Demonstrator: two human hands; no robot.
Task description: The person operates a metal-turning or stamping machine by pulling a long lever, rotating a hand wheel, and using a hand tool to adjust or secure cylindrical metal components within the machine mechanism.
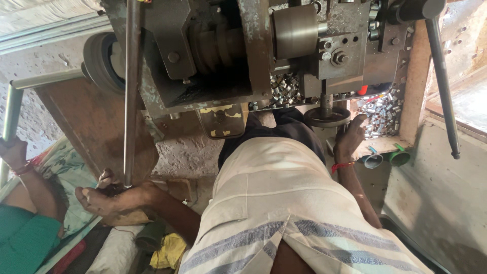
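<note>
The left hand (109, 195) sits at about eight o'clock in the view, palm turned up and fingers curled loosely around the lower end of a long steel rod (132, 91); the rod rises almost straight from that hand toward twelve o'clock, passing in front of the grey machine (213, 56) that fills the top of the picture; whether the fingers close fully on the rod cannot be told, but they cup and touch its tip; the right hand (350, 138) lies at about three o'clock, fingers bent and thumb raised, resting just beside a round handwheel (327, 115) on a vertical spindle under the machine, with a red thread band (341, 165) at the wrist; it appears to grip nothing, though its fingertips are partly hidden; just past it, toward two o'clock, a tray (385, 144) holds a heap of small shiny metal sleeves (380, 112), and more of them lie under the chuck at twelve o'clock; a long black lever (442, 86) hangs down at two o'clock; at nine o'clock another person's hand (14, 152) holds a pale pipe (12, 109); a yellow rag (170, 249) lies at six o'clock.
</note>
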